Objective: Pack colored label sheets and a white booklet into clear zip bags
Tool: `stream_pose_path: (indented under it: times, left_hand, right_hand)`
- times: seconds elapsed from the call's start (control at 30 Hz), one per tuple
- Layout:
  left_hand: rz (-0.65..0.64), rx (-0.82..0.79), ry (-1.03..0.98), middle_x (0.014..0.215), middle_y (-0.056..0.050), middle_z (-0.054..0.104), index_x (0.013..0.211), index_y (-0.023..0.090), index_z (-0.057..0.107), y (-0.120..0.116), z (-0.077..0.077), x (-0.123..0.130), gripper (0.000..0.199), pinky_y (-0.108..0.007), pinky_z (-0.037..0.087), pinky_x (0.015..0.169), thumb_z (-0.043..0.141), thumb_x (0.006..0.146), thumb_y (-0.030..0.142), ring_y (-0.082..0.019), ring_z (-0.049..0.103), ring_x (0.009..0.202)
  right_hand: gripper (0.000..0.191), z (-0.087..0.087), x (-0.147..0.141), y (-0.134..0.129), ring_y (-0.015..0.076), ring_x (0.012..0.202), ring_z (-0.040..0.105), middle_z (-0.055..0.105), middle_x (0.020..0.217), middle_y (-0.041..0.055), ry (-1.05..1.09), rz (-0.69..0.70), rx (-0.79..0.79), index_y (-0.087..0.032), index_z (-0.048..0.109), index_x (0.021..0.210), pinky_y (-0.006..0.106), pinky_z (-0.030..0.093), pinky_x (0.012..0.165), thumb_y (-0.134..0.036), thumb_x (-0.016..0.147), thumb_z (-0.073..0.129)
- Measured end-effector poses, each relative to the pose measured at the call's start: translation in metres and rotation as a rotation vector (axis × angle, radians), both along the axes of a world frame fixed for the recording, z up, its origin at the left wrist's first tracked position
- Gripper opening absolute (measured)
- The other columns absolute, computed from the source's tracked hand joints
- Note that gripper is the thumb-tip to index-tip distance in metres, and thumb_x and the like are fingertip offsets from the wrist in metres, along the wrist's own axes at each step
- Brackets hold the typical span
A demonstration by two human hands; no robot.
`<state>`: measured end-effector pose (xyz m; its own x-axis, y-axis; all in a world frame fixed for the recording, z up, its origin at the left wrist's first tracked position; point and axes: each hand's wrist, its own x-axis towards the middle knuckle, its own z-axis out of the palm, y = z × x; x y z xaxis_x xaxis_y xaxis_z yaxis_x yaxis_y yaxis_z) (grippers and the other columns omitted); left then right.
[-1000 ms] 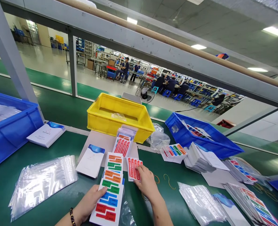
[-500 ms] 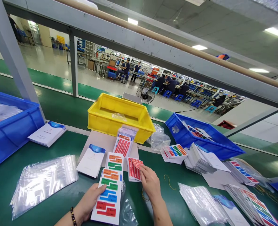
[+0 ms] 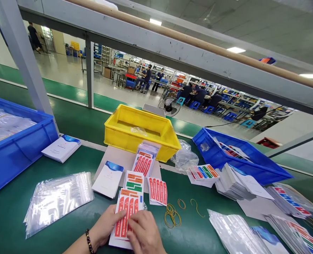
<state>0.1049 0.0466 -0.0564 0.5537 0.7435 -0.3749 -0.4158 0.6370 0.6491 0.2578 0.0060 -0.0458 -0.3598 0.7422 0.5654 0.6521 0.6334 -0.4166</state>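
My left hand, with a beaded bracelet at the wrist, grips a small stack of label sheets, its thumb across the front. On top of that stack lies a red label sheet, and a strip of a multicoloured sheet shows above it. My right hand has its bent fingers on the red sheet's right side. Just beyond is a pile of multicoloured label sheets. To its right sits a pile of red label sheets. A pile of white booklets with blue tops lies to the left.
Clear zip bags lie at left, more bags at right. A yellow bin stands at the back, between blue bins. Rubber bands lie right of my hands. Booklet stacks stand further right.
My right hand has brought a red label sheet from the pile at right onto the multicoloured sheets in my left hand. The rubber bands show more fully. The view has shifted slightly.
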Motion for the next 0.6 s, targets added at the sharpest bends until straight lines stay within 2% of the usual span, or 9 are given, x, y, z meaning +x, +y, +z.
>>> stream_pose_path:
  times: [0.1,0.13,0.17,0.23,0.3,0.33,0.4,0.5,0.6]
  left_hand:
    - [-0.048,-0.006,-0.016,0.077,-0.013,0.074,0.087,0.008,0.069,-0.003,-0.002,0.000,0.042,-0.034,0.050,0.071,0.078,0.061,0.041,-0.022,0.068,0.067]
    - [-0.071,0.004,-0.007,0.076,-0.012,0.073,0.087,0.009,0.069,-0.004,-0.001,0.000,0.042,-0.033,0.050,0.070,0.077,0.062,0.042,-0.022,0.068,0.066]
    - [-0.094,0.023,0.008,0.075,-0.012,0.073,0.088,0.010,0.069,-0.005,0.000,-0.001,0.043,-0.032,0.050,0.069,0.076,0.062,0.043,-0.021,0.068,0.067]
    - [-0.152,0.086,0.049,0.073,-0.010,0.072,0.090,0.010,0.069,-0.007,0.005,-0.001,0.045,-0.029,0.049,0.066,0.074,0.063,0.047,-0.021,0.066,0.067]
    - [-0.212,0.229,0.126,0.072,-0.009,0.071,0.088,0.011,0.070,-0.009,0.013,-0.003,0.046,-0.028,0.047,0.065,0.067,0.068,0.053,-0.020,0.064,0.067]
    - [-0.232,0.346,0.188,0.073,-0.008,0.071,0.086,0.012,0.071,-0.009,0.017,-0.005,0.045,-0.027,0.046,0.065,0.063,0.072,0.053,-0.020,0.063,0.068]
    - [-0.242,0.649,0.358,0.077,-0.007,0.071,0.081,0.015,0.072,-0.009,0.028,-0.008,0.036,-0.027,0.044,0.068,0.057,0.078,0.048,-0.020,0.061,0.071]
    - [-0.263,1.121,0.662,0.079,-0.007,0.069,0.079,0.020,0.071,-0.010,0.044,-0.013,0.020,-0.027,0.042,0.069,0.054,0.082,0.028,-0.021,0.058,0.075]
    - [-0.341,1.435,0.805,0.081,-0.010,0.068,0.080,0.020,0.070,-0.011,0.062,-0.016,0.021,-0.029,0.042,0.070,0.050,0.081,0.018,-0.022,0.058,0.078]
  right_hand:
    - [0.027,-0.004,0.013,0.004,0.0202,0.078,0.060,0.062,0.097,0.0099,0.381,-0.307,-0.246,-0.020,0.055,0.111,0.034,0.050,0.068,-0.028,0.085,0.050]
    - [0.033,-0.004,0.016,0.006,0.0195,0.076,0.061,0.063,0.097,0.0097,0.537,-0.354,-0.372,-0.020,0.053,0.114,0.033,0.051,0.067,-0.033,0.083,0.054]
    - [0.039,-0.004,0.017,0.008,0.0192,0.073,0.062,0.064,0.094,0.0092,0.685,-0.344,-0.515,-0.019,0.053,0.113,0.033,0.052,0.066,-0.038,0.080,0.058]
    - [0.043,0.000,0.019,0.011,0.0208,0.070,0.065,0.067,0.086,0.0082,0.901,-0.200,-0.787,-0.017,0.059,0.104,0.034,0.053,0.066,-0.045,0.073,0.066]
    - [0.038,0.009,0.024,0.013,0.0235,0.073,0.066,0.070,0.080,0.0085,0.986,-0.064,-0.927,-0.014,0.065,0.090,0.037,0.053,0.070,-0.045,0.068,0.071]
    - [0.035,0.016,0.028,0.014,0.0243,0.074,0.066,0.070,0.079,0.0089,1.012,-0.059,-0.922,-0.014,0.066,0.086,0.039,0.052,0.072,-0.042,0.067,0.073]
    - [0.031,0.031,0.038,0.014,0.0247,0.075,0.067,0.071,0.080,0.0090,1.100,-0.138,-0.805,-0.015,0.068,0.085,0.040,0.053,0.074,-0.039,0.066,0.075]
    - [0.029,0.053,0.050,0.014,0.0232,0.074,0.067,0.072,0.082,0.0075,1.289,-0.265,-0.584,-0.020,0.068,0.089,0.039,0.054,0.071,-0.036,0.066,0.075]
    - [0.027,0.066,0.048,0.013,0.0221,0.072,0.067,0.072,0.083,0.0071,1.353,-0.250,-0.493,-0.022,0.069,0.090,0.038,0.055,0.069,-0.035,0.067,0.075]
